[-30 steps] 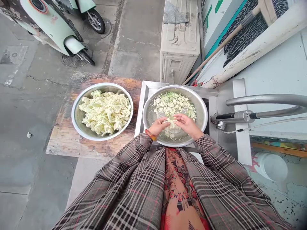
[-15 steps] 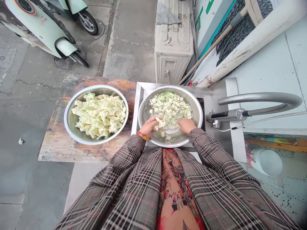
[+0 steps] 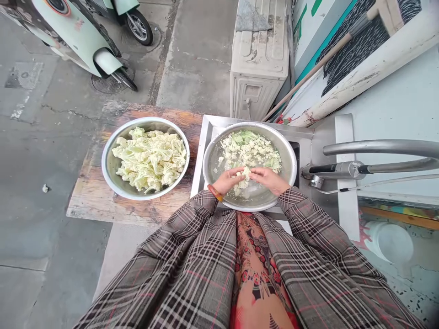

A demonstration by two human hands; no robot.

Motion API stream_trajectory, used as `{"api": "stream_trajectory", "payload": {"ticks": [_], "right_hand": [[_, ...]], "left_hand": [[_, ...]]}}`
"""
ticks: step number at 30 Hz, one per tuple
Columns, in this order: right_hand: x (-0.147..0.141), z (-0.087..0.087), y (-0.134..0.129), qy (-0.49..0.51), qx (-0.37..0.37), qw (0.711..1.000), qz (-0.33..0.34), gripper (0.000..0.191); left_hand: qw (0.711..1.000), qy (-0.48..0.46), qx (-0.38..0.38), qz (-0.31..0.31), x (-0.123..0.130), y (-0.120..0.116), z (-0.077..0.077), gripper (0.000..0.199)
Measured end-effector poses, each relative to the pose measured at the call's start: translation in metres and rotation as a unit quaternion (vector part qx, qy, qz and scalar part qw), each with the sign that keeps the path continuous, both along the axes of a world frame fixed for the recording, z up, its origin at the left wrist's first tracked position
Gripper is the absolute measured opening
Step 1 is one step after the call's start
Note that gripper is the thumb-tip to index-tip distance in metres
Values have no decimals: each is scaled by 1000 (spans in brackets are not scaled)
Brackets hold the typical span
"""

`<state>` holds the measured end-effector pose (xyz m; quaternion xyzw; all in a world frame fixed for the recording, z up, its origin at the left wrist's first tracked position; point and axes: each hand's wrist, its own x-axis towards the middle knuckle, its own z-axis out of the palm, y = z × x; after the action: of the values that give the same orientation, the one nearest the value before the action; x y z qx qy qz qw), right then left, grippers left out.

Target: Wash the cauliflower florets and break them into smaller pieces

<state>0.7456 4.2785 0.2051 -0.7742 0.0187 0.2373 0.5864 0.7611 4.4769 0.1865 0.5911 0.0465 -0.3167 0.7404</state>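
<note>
Left grip: thumb and fingers pinching one side of a cauliflower floret. Right grip: thumb and fingers pinching the opposite side of the same floret. We note the floret held over the near half of a metal basin of water; whether its lower edge is wet, we cannot tell. Within the basin we see loose cauliflower pieces and pale green pieces, mostly toward the far side. We find the basin set over a stainless sink, faucet near its right side. To the left we record a metal bowl, heaped with cut cauliflower, resting on a wooden tabletop.
</note>
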Motion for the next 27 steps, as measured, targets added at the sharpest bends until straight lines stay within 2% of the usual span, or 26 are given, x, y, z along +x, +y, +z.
{"api": "stream_trajectory", "payload": {"ticks": [2, 5, 7, 10, 12, 15, 17, 19, 22, 24, 27], "right_hand": [[6, -2, 8, -46, -46, 998, -18, 36], [19, -3, 7, -142, -138, 980, -32, 31], [25, -3, 4, -167, -183, 968, 34, 29], [25, -6, 8, -144, -245, 938, 199, 32], [21, -10, 18, -138, -301, 911, 246, 35], [18, -15, 38, -182, -382, 881, 213, 35], [20, -19, 51, -234, -395, 864, 206, 39], [23, -26, 61, -261, -388, 852, 237, 47], [28, -38, 66, -215, -377, 861, 266, 46], [31, -44, 59, -168, -343, 893, 237, 44], [33, -42, 39, -93, -226, 958, 152, 43]], "left_hand": [[998, 16, -10, 53, 2, 3, -2, 43], [993, 28, -30, 109, 9, 22, -1, 34], [989, 36, -48, 137, 15, 38, 2, 33], [984, 37, -81, 152, 21, 58, 9, 34], [982, 21, -101, 158, 22, 64, 14, 35], [980, -1, -119, 157, 21, 67, 20, 38], [982, -3, -121, 146, 19, 66, 22, 42], [982, -2, -121, 142, 17, 65, 22, 44], [980, 6, -116, 162, 17, 65, 19, 43], [977, 14, -109, 182, 16, 65, 16, 40], [977, 21, -97, 191, 15, 66, 12, 39]]}}
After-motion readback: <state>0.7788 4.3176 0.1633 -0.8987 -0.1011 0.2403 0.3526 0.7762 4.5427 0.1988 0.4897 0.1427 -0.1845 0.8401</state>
